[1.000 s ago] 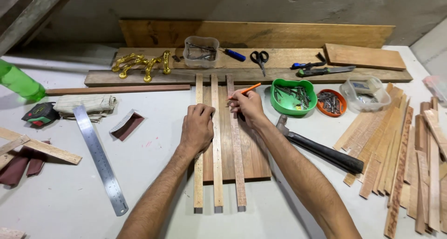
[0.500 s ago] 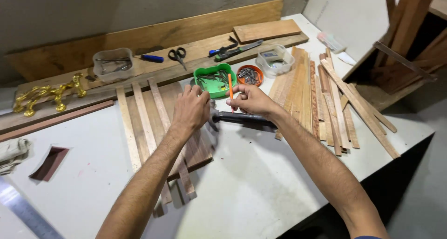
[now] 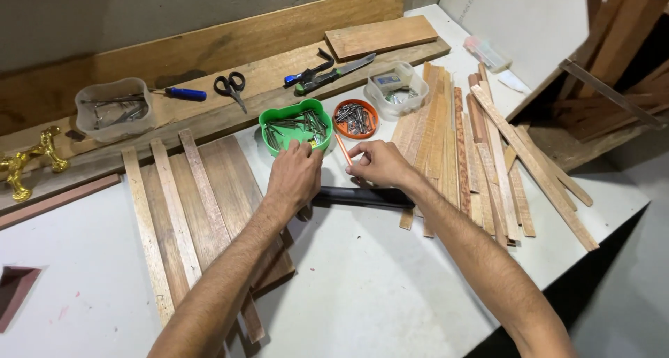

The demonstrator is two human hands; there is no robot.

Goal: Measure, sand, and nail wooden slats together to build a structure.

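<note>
1. My right hand [image 3: 376, 164] pinches an orange pencil [image 3: 343, 149] between fingertips, just right of the green bowl [image 3: 295, 126].
2. My left hand [image 3: 294, 177] is loosely curled at the bowl's near rim; I cannot tell whether it grips anything.
3. A black handle [image 3: 362, 197] lies on the table [image 3: 390, 288] below both hands.
4. Wood strips [image 3: 481, 156] lie to the right.

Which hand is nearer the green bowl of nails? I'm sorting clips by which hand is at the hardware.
Left. The left hand rests at the front rim of the green bowl, fingertips touching it. The right hand sits off to the bowl's right, holding an orange pencil.
</note>
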